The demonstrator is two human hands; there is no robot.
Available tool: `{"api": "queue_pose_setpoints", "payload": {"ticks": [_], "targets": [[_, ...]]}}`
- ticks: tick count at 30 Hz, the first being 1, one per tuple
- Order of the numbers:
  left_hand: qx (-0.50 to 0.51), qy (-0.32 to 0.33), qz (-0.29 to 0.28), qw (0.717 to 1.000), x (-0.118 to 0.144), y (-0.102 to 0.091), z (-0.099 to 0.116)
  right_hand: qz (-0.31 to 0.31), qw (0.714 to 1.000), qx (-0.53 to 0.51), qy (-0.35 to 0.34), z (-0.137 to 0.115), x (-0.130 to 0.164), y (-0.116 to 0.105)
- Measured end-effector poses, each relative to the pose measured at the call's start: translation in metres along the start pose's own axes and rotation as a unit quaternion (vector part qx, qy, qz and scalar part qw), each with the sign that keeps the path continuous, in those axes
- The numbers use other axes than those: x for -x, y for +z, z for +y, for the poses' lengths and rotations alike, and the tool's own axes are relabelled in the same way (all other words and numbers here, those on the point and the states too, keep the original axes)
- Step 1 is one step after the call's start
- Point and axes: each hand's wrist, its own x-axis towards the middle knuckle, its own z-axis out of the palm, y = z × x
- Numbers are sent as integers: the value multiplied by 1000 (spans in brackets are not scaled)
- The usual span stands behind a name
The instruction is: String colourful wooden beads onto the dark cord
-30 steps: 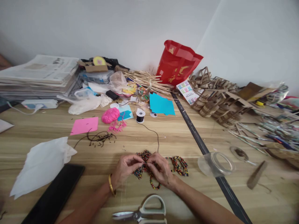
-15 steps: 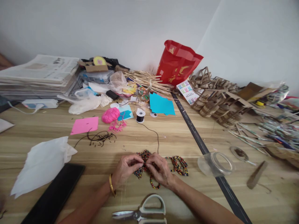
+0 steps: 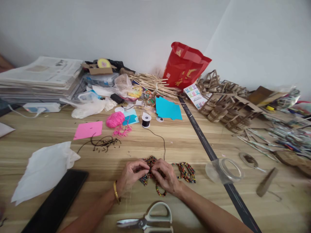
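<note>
My left hand (image 3: 132, 176) and my right hand (image 3: 166, 177) meet at the near middle of the wooden table, fingertips pinched together on a bunch of multicoloured bead strands (image 3: 148, 161). A loop of the beads (image 3: 160, 193) hangs out below my right hand. A thin black thread (image 3: 162, 141) runs from the beads up to a small black spool (image 3: 145, 121). More bead strands (image 3: 186, 171) lie just right of my right hand. Scissors with grey handles (image 3: 148, 221) lie at the near edge, between my forearms.
A black tablet (image 3: 57, 203) and white tissue (image 3: 43, 170) lie at the left. Pink yarn (image 3: 115, 119), pink paper (image 3: 88, 130), blue paper (image 3: 168, 109), a red bag (image 3: 183, 66), stacked newspapers (image 3: 40, 77), cardboard pieces (image 3: 223, 103) and a clear lid (image 3: 224, 170) crowd the table.
</note>
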Motion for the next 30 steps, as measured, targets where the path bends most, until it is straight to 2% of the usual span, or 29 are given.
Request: {"api": "queue_pose_setpoints", "payload": {"ticks": [11,30], "targets": [[-35,51,-10,998,0,1,-3,-4,1000,5,4,0,0,0],[-37,36,-4,999,0,-1,0,3,1000,10,6,-3,-2,-1]]}}
